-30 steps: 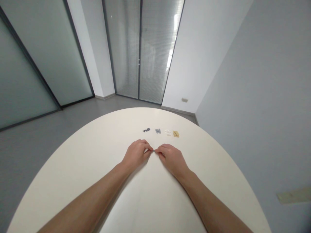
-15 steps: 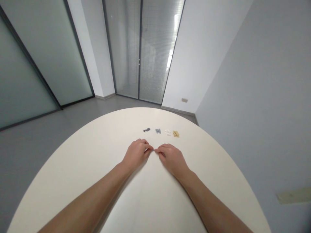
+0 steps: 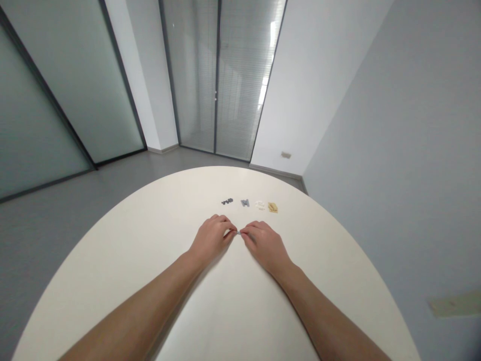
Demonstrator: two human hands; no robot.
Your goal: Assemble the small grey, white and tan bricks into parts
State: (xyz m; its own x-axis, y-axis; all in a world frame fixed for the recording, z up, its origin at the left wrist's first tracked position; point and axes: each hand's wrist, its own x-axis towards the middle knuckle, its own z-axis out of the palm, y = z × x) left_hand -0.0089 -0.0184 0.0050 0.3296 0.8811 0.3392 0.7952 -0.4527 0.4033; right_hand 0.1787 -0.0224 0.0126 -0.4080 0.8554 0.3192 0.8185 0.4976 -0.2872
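Observation:
Between my two hands, low over the white table (image 3: 225, 301), is a tiny grey piece (image 3: 238, 232), too small to name more exactly. My left hand (image 3: 213, 234) pinches its left end with thumb and forefinger. On the other end, the thumb and fingers of my right hand (image 3: 266, 243) are closed in a pinch. Fingertips hide most of the piece. Beyond the hands lie small groups of parts in a row: black pieces (image 3: 227, 201), grey pieces (image 3: 245, 203), white pieces (image 3: 260, 205) and tan pieces (image 3: 272, 207).
The table's rounded far edge (image 3: 218, 167) curves past the row of parts. Behind it are a glass partition with blinds (image 3: 240, 90) and a white wall (image 3: 319, 65). Frosted glass panels (image 3: 75, 75) stand on the left.
My right hand's fingertips have shifted slightly and drawn together at the piece, and a little more grey shows between the hands. My left hand stays in place.

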